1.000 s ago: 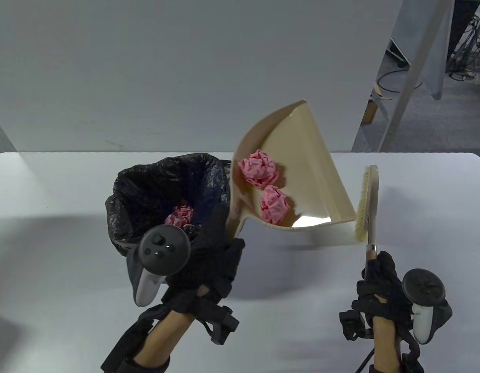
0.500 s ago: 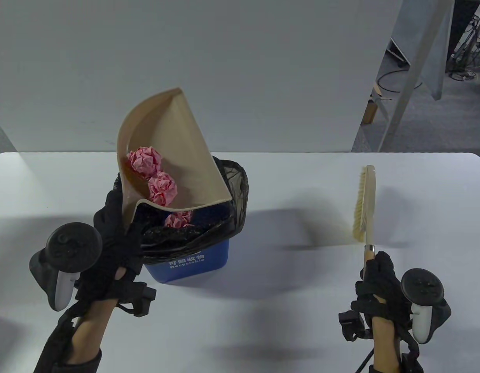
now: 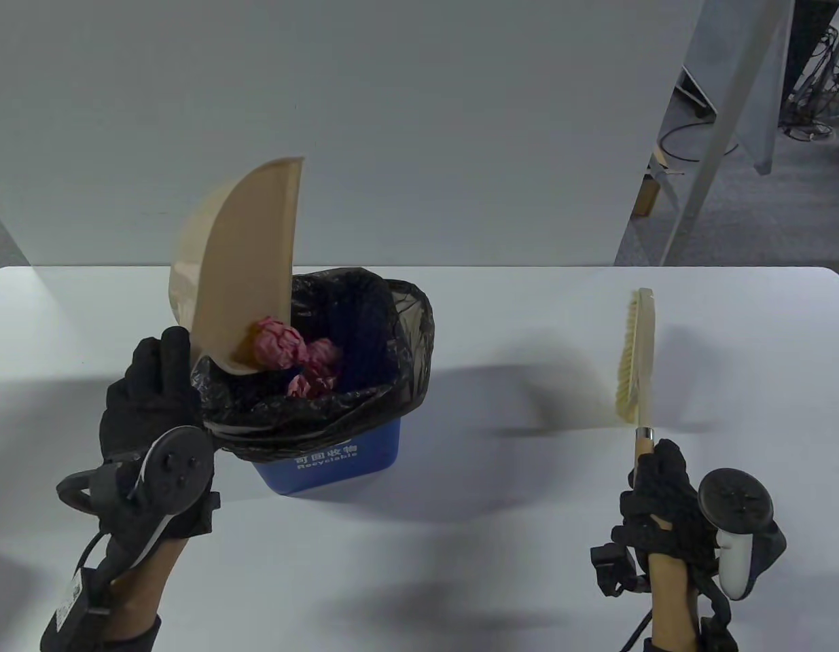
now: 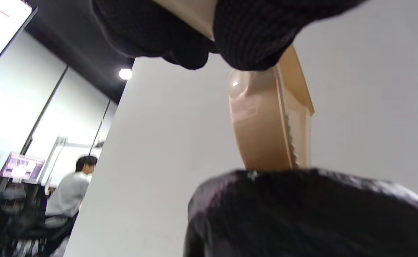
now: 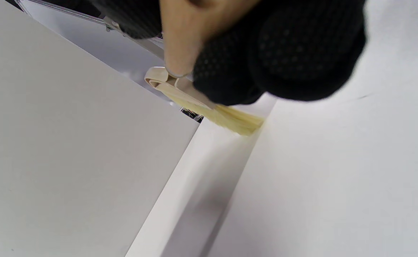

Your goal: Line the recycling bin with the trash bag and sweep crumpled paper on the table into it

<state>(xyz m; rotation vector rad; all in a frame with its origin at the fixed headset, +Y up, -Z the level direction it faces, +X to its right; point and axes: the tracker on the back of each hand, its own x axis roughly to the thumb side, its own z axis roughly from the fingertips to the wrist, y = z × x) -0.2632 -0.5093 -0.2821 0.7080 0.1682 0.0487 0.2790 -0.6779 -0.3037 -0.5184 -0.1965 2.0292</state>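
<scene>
White table (image 3: 501, 577) bearing a blue recycling bin (image 3: 331, 458) lined with a black trash bag (image 3: 399, 326). Left hand (image 3: 151, 401) grips a beige dustpan (image 3: 246, 265), tilted steeply over the bin; pink crumpled paper (image 3: 280, 346) lies at its lip and inside the bag. Right hand (image 3: 664, 502) grasps a brush (image 3: 638, 360) by the handle, well apart.

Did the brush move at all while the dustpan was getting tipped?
No. The brush sits at the same spot near the table's right end, gripped by the right hand.
</scene>
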